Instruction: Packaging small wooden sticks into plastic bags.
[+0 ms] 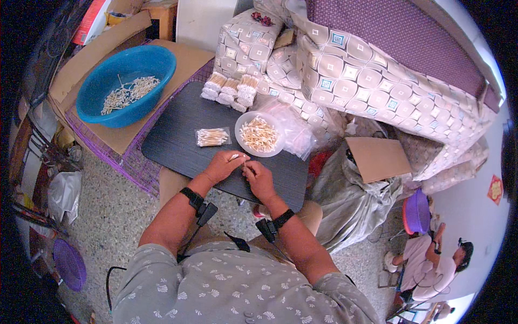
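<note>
My left hand (220, 167) is closed at the near edge of a dark table (178, 121), with cotton swabs in its fingers; their white tips show by the thumb. Touching it, my right hand (259, 179) pinches what looks like a single cotton swab (244, 163). Just beyond the hands stands a white bowl (280, 144) heaped with loose wooden-stick cotton swabs (259, 133). To its left lies a clear packet of cotton swabs (212, 137), lying flat. Several more packs of swabs (229, 92) are stacked at the table's far edge.
Clear plastic bags (295, 128) lie beside the bowl. A blue basin (89, 107) holding white-tipped sticks rests on cardboard at the left. Behind the table is a sofa with a patterned cover (367, 89). A cardboard piece (379, 158) lies at right; a person (431, 270) sits farther off.
</note>
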